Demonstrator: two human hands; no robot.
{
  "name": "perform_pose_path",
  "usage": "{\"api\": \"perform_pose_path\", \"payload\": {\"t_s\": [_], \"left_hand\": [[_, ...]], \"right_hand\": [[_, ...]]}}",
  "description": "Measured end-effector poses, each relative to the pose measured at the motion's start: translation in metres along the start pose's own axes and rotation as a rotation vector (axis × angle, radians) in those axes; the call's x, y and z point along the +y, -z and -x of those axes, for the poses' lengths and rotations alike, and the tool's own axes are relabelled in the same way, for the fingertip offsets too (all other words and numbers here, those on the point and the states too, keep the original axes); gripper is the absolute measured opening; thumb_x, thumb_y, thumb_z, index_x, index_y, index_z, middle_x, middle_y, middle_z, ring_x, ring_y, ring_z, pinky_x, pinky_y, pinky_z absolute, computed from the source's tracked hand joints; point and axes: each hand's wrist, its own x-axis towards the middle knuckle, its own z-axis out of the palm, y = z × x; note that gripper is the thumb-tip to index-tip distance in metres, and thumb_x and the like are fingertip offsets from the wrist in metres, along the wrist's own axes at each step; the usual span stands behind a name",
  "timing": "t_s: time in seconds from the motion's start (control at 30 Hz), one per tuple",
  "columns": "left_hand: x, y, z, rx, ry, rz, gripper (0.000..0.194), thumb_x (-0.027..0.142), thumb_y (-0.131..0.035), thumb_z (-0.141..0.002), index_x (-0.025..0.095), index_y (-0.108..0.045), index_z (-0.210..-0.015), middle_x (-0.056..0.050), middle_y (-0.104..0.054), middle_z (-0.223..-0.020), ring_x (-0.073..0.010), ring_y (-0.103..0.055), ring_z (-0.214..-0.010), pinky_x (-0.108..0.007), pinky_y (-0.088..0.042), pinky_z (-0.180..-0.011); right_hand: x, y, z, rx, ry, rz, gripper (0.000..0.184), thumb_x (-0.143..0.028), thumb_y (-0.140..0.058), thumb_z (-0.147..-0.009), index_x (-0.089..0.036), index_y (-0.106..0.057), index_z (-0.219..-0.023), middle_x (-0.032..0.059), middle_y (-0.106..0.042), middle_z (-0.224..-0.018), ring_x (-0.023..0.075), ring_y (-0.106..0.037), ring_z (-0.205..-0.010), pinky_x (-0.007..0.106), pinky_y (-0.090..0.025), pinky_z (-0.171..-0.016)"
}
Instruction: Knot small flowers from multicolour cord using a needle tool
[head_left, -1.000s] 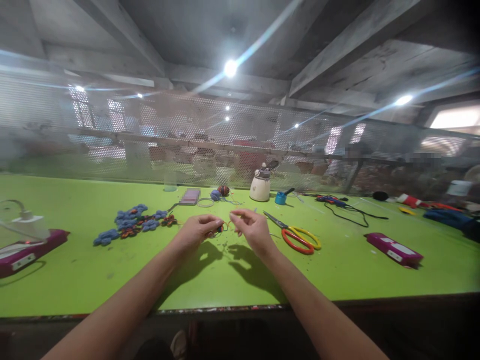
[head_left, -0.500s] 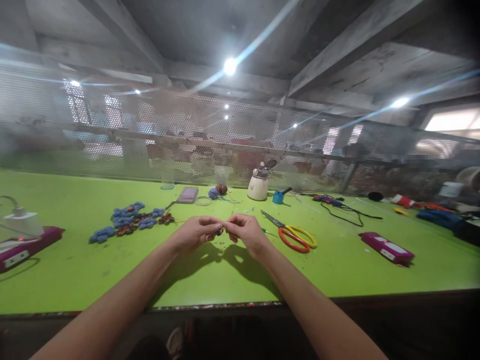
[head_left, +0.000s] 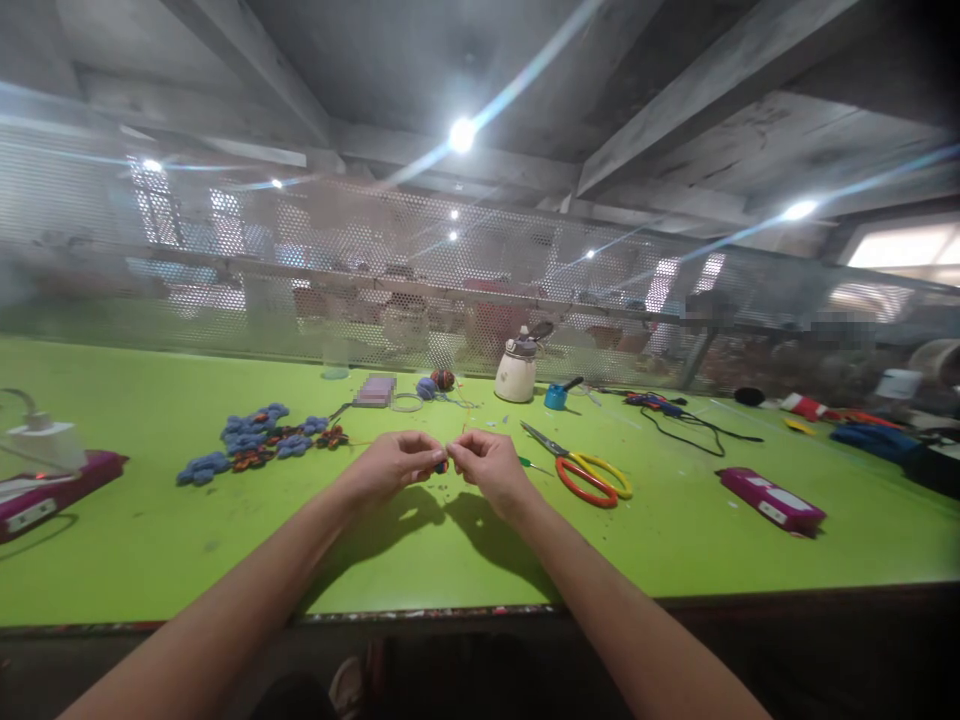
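Over the table, my left hand is closed in a pinch on a small blue-and-orange yarn piece, mostly hidden by the fingers. My right hand faces it with thumb and forefinger pressed together, its fingertips close by; what they hold is too small to make out. A thin orange strand runs left from my left hand. Blue and dark orange yarn flowers lie in a group to the left. Just right of my right hand is a thin tool with a green handle, beside scissors with red and yellow handles.
Yarn balls, a cream flask and a blue pot stand along the back. A glue gun with a black cord lies back right. Purple power strips flank the green table. A perforated screen rises behind.
My right fingertips have drawn slightly apart from the left ones, and a bit more of the small yarn piece shows. The things on the table lie as before.
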Motion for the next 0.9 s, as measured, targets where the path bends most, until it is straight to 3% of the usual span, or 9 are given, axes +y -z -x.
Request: {"api": "perform_pose_path", "payload": {"t_s": [0.2,0.37,0.6,0.8,0.9], "left_hand": [[0.009,-0.008,0.006,0.018,-0.009,-0.006,0.015,0.02,-0.079,-0.064,0.016,-0.069,-0.074,-0.001,-0.066,-0.066,-0.0122,-0.056,-0.059,-0.025,-0.04,-0.057],[0.012,-0.01,0.008,0.045,-0.045,-0.108,0.014,0.024,-0.077,-0.065,0.015,-0.068,-0.071,0.001,-0.061,-0.059,-0.0119,-0.053,-0.054,-0.025,-0.038,-0.054],[-0.002,-0.007,-0.001,0.045,-0.179,-0.398,0.016,0.028,-0.059,-0.087,0.014,-0.062,-0.081,0.0,-0.064,-0.079,-0.0133,-0.061,-0.068,-0.031,-0.052,-0.065],[0.003,-0.015,0.003,0.075,-0.338,-0.569,0.005,0.017,-0.07,-0.075,0.018,-0.068,-0.07,0.0,-0.059,-0.07,-0.0128,-0.054,-0.064,-0.027,-0.044,-0.064],[0.007,-0.017,0.005,0.081,-0.379,-0.602,0.007,0.014,-0.069,-0.072,0.02,-0.071,-0.069,-0.003,-0.063,-0.078,-0.0149,-0.056,-0.069,-0.027,-0.044,-0.067]], "right_hand": [[-0.007,0.001,0.006,0.036,0.121,0.159,0.023,-0.036,-0.055,-0.081,-0.021,-0.05,-0.065,-0.0044,-0.046,-0.049,0.0121,-0.039,-0.046,0.026,-0.031,-0.048],[-0.008,-0.001,0.008,0.094,0.225,0.299,0.022,-0.031,-0.053,-0.083,-0.022,-0.046,-0.064,-0.0032,-0.044,-0.057,0.0141,-0.04,-0.054,0.027,-0.029,-0.055],[-0.003,0.003,0.003,0.183,0.235,0.36,0.022,-0.027,-0.05,-0.084,-0.022,-0.043,-0.064,-0.0025,-0.045,-0.058,0.0151,-0.041,-0.056,0.028,-0.03,-0.057],[-0.006,0.002,0.003,0.176,0.217,0.304,0.023,-0.031,-0.049,-0.086,-0.023,-0.043,-0.065,-0.0043,-0.042,-0.056,0.0135,-0.039,-0.052,0.026,-0.031,-0.052],[-0.009,0.0,0.005,0.167,0.217,0.266,0.023,-0.033,-0.048,-0.087,-0.023,-0.042,-0.067,-0.0046,-0.041,-0.056,0.013,-0.039,-0.051,0.026,-0.032,-0.051]]}}
